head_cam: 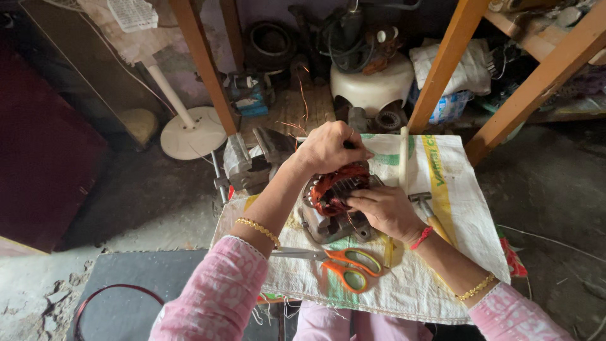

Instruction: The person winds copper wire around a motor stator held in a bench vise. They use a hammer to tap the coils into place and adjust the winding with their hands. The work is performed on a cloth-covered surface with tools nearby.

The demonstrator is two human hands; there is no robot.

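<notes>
Left hand (pixel 325 148) curling down over the top of the motor stator (pixel 334 202), fingers closed into a loose fist on the far rim of the copper winding (pixel 334 183), thumb tucked against the coil. Right hand (pixel 385 211) coming in from four o'clock, fingers half bent and pressing on the near side of that same winding, fingertips (pixel 353 201) pinching at the reddish wire; whether a strand is actually being gripped, cannot tell. Both hands touching the stator, meeting right over it.

Stator sitting near the middle of the woven white sack (pixel 454 208) covering a small work surface, grey metal housing showing below the coil at six o'clock.

Moving outward: orange-handled scissors (pixel 341 262) lying flat on the sack at six o'clock from the stator, blades pointing left, just under the left forearm. Hammer (pixel 426 208) resting at three o'clock, just beside the right wrist, wooden handle running under the arm. Pale stick or rod (pixel 403 161) lying at one o'clock, pointing away. Bench vise (pixel 249 164) sitting at ten o'clock, off the sack's edge.

Farther out, white fan base (pixel 192 132) standing on the floor at ten o'clock, and orange wooden frame legs (pixel 202 60) rising at eleven and one o'clock, cluttered parts piling behind them.
</notes>
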